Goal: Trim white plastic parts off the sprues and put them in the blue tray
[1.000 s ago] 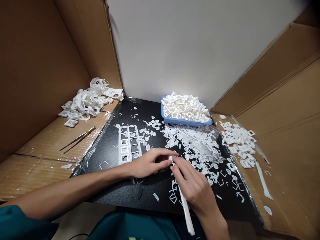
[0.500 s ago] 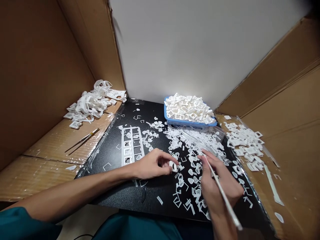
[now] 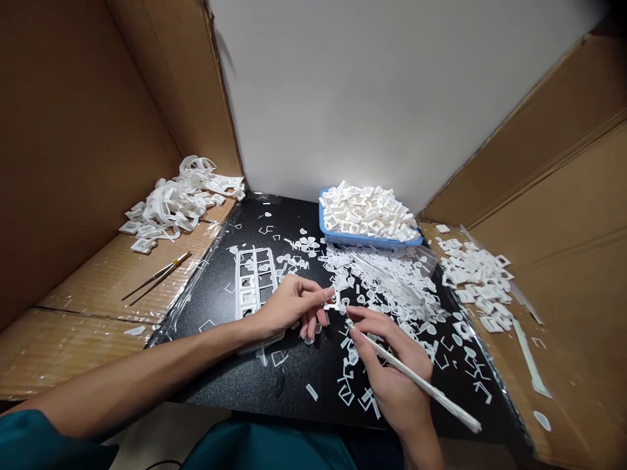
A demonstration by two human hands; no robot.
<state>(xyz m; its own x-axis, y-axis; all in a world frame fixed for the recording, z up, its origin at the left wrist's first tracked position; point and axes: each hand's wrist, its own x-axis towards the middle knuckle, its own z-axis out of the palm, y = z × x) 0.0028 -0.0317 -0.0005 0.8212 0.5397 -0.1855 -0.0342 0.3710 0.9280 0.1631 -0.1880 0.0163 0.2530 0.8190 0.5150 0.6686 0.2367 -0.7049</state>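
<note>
My left hand (image 3: 289,305) pinches a small white square plastic frame (image 3: 334,301) between thumb and forefinger, just above the black mat (image 3: 245,378). My right hand (image 3: 392,365) grips a thin white stick (image 3: 421,385) like a pen; its tip points at the small frame, close to it. A white moulded rack with rows of square cells (image 3: 252,282) lies flat on the mat, just left of my left hand. Loose white heart-shaped and bracket-shaped bits (image 3: 386,287) are scattered over the mat around both hands.
A blue tray (image 3: 337,236) heaped with white square frames stands at the back. More frames lie on the cardboard at right (image 3: 473,274). A pile of white plastic scrap (image 3: 176,199) and tweezers (image 3: 157,274) lie at left. Cardboard walls enclose both sides.
My left hand has lifted and moved the small frame slightly forward. My right hand came back from the scattered bits at right and brought the stick's tip up to the frame.
</note>
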